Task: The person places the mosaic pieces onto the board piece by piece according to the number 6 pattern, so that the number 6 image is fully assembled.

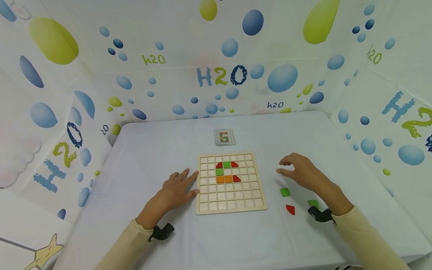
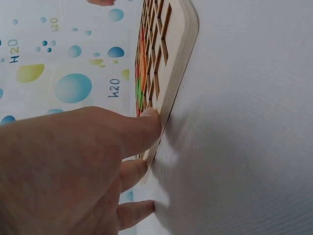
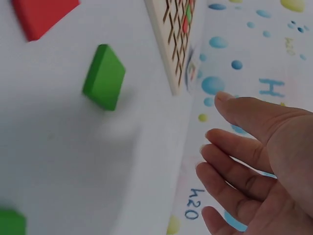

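A wooden grid board (image 1: 233, 212) lies flat on the table. In its cells sit two green squares (image 1: 219, 171), two orange squares (image 1: 228, 179) and three red quarter-round tiles (image 1: 236, 179). My left hand (image 1: 175, 189) rests at the board's left edge; in the left wrist view the thumb (image 2: 142, 132) touches the rim, with the fingers spread. To the right of the board, my right hand (image 1: 300, 172) hovers above the table holding nothing, its fingers loosely bent and thumb apart. Nearest below it is a loose green square tile (image 1: 285, 192).
Closer to the front lie a red quarter-round tile (image 1: 290, 209) and another green square (image 1: 313, 204), beside the right wrist. Behind the board is a small printed card (image 1: 224, 137) with a coloured grid pattern. Patterned white sheets (image 1: 175, 86) enclose the white-covered table (image 1: 152, 146).
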The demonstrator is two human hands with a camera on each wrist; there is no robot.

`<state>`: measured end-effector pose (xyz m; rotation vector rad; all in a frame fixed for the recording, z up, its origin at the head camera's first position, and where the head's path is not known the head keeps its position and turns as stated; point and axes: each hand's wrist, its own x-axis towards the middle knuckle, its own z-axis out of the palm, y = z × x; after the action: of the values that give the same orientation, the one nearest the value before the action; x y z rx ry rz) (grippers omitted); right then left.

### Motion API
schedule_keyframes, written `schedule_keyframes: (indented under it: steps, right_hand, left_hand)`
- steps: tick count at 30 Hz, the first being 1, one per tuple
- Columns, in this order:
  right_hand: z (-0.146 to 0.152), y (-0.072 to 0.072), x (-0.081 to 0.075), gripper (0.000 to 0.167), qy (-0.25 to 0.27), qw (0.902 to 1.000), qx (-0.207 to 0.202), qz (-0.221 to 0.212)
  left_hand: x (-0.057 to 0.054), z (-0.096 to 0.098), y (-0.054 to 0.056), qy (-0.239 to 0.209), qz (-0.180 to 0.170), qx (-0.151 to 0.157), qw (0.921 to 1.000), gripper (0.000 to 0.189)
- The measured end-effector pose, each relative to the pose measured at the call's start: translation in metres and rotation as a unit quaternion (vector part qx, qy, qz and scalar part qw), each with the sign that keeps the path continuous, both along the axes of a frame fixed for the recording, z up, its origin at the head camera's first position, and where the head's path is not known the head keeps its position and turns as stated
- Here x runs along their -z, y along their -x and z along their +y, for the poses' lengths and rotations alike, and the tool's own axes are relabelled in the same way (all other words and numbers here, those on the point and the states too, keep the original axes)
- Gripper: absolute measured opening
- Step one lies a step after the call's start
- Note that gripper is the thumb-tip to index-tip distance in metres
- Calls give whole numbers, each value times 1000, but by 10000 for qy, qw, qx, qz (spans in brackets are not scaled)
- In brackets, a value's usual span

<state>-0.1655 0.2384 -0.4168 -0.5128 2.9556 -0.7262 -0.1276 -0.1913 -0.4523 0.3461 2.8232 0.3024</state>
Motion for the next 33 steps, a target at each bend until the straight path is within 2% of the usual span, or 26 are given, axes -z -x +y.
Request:
schedule_keyframes:
  steps: [8, 18, 29, 33]
  right_hand:
    - [21, -15, 10, 34, 100, 9996, -52, -273]
    - [34, -30, 27, 38, 263, 9962, -224, -802]
    - [35, -33, 36, 40, 214, 9958, -643, -622]
    - [34, -33, 37, 38, 186, 9958, -666, -595]
  left_hand:
    - [-3, 1, -2, -97, 7, -31, 9999, 70]
    - [-1, 0, -2, -44, 8, 6, 10000, 69]
    - [-2, 0, -2, -94, 21, -18, 10000, 69]
    - [-1, 0, -1, -102, 10, -27, 9999, 69]
